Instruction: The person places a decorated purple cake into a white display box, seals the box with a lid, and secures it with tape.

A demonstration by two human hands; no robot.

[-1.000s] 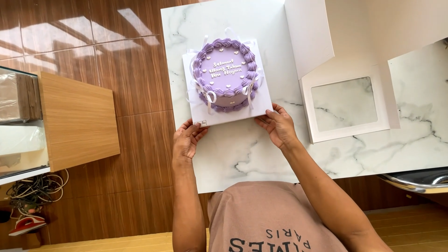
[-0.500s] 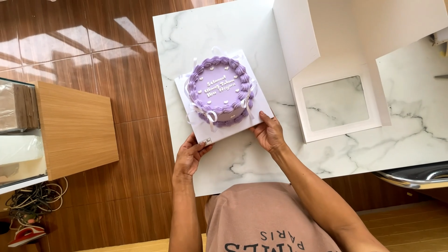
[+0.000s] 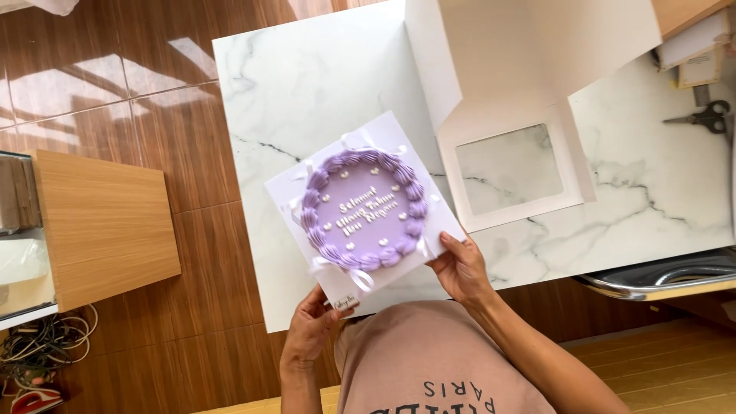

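A round purple cake (image 3: 362, 208) with white lettering, pearls and white ribbon bows sits on a square white cake board (image 3: 429, 207). The board is lifted off the marble table (image 3: 307, 92) and tilted toward me. My left hand (image 3: 313, 331) grips the board's near corner from below. My right hand (image 3: 460, 268) holds its right edge, thumb on top. An open white cake box (image 3: 521, 92) with a window lid lies flat on the table just right of the cake.
A wooden cabinet top (image 3: 103, 222) stands at the left over a brown tiled floor (image 3: 100, 92). Scissors (image 3: 701, 117) lie at the table's far right. A metal tray rim (image 3: 659, 277) juts out at the right edge. Cables (image 3: 38, 356) lie at bottom left.
Both hands have lifted the board with the cake off the table and drawn it nearer to me, tilting it. The view has shifted closer.
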